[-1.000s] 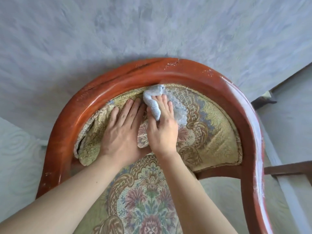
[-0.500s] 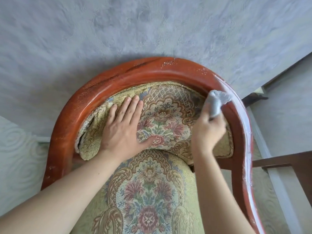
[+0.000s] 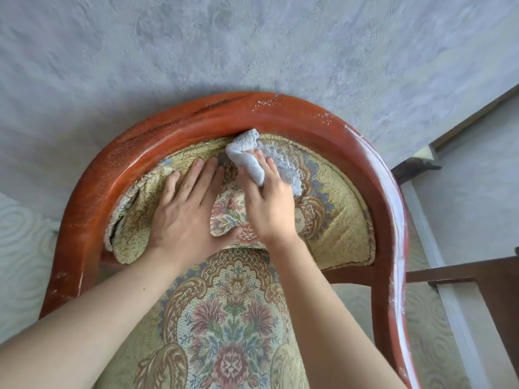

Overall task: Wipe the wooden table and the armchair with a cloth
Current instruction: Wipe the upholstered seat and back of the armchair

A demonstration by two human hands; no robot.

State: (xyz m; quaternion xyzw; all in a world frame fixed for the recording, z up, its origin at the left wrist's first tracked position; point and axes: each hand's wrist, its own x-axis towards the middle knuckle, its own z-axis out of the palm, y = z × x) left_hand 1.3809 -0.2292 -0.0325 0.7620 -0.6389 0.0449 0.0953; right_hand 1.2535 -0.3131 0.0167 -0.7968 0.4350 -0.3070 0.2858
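The armchair has a curved red-brown wooden frame (image 3: 174, 127) and floral tapestry padding on its backrest (image 3: 334, 217) and seat (image 3: 230, 318). My right hand (image 3: 269, 203) presses a crumpled pale blue cloth (image 3: 247, 155) against the top middle of the backrest, just under the wooden rail. My left hand (image 3: 185, 214) lies flat, fingers spread, on the backrest padding to the left of it. The padding's left edge (image 3: 120, 217) looks torn and loose from the frame. The wooden table is only partly seen as a dark piece at the right edge (image 3: 460, 273).
A grey textured wall (image 3: 252, 46) stands right behind the chair. Pale patterned floor (image 3: 19, 248) shows on both sides. A white baseboard (image 3: 438, 262) runs along the right, with a dark object (image 3: 412, 167) near the corner.
My right hand has swept the cloth back from the right arm of the frame to the top middle of the backrest. My left hand has stayed flat on the padding.
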